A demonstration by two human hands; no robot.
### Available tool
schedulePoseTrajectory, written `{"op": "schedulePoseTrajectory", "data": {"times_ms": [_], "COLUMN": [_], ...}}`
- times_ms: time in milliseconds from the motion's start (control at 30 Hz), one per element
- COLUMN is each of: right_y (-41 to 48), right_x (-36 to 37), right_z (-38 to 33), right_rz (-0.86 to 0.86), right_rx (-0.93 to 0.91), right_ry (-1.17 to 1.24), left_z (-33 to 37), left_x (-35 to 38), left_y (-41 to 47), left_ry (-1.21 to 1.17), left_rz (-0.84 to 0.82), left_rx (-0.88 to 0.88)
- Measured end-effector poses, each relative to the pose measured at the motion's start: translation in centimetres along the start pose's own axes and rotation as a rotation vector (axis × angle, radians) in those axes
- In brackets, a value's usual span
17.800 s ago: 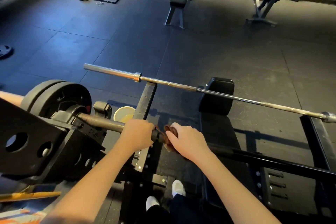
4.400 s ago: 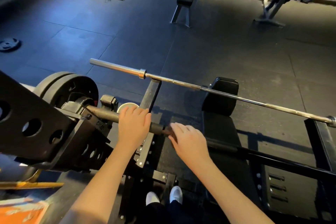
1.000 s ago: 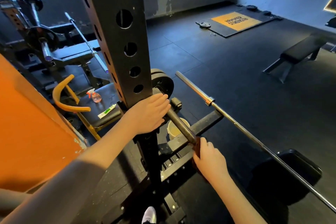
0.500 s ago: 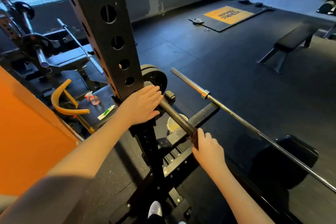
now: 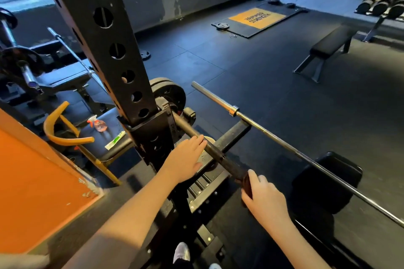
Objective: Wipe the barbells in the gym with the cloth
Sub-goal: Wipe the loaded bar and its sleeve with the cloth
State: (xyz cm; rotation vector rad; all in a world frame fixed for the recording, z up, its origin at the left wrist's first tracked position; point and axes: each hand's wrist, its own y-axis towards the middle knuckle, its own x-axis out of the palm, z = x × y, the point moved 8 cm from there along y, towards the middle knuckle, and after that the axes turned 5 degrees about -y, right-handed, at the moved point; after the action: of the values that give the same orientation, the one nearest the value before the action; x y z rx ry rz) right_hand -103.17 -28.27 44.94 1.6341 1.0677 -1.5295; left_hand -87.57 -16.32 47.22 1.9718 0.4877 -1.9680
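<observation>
Shoe (image 5: pixel 181 252): white, at the bottom edge beside the rack's base.
Right hand (image 5: pixel 265 195): fingers curled round the cloth, clasping it against the dark barbell.
Cloth (image 5: pixel 246 183): dark brown, wrapped on the barbell shaft under the right hand; only an edge of it shows.
Left hand (image 5: pixel 185 158): released, fingers straight, holding nothing. The fingertips reach the shaft between the rack and the right hand; whether they press on it I cannot tell.
Dark barbell (image 5: pixel 209 148): runs from the rack's hook down to the cloth, with black weight plates (image 5: pixel 169 91) on its far end.
Rack upright (image 5: pixel 105 35): black steel with round holes, leaning across the view.
Bench (image 5: pixel 109 131): dark pad left of the upright, carrying a spray bottle (image 5: pixel 98 124) of pink liquid and a green-and-white tube (image 5: pixel 114 141).
Chrome barbell (image 5: pixel 284 144): beyond the dark one and apart from it, its sleeve bare, passing over a black pad (image 5: pixel 328 178).
Flat bench (image 5: pixel 332 42): alone on the dark rubber floor, well beyond.
Orange mat (image 5: pixel 256 17): near the far wall, a small plate (image 5: pixel 220 26) at its corner.
Dumbbells (image 5: pixel 384 0): racked in the top right corner.
</observation>
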Motion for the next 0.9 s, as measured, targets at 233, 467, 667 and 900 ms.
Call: {"op": "schedulePoseTrajectory", "data": {"times_ms": [233,467,667,900], "right_y": [3.9,-1.4,-2.4,1.7], "right_x": [-0.3,0.2,-0.1,-0.3], "right_z": [-2.5,1.0,2.0,-1.3], "right_rz": [-0.016,0.020,0.022,-0.039], "right_rx": [-0.019,0.055,0.053,-0.002], "right_ry": [0.037,-0.032,-0.066,0.128], "left_z": [-0.3,0.1,0.9,1.8], "left_x": [2.2,2.2,2.2,2.6], "left_y": [-0.1,0.1,0.9,1.1], "left_ry": [-0.114,-0.229,-0.407,-0.451], "left_rz": [0.041,0.052,0.048,0.051], "left_rx": [-0.097,-0.171,-0.317,-0.452]}}
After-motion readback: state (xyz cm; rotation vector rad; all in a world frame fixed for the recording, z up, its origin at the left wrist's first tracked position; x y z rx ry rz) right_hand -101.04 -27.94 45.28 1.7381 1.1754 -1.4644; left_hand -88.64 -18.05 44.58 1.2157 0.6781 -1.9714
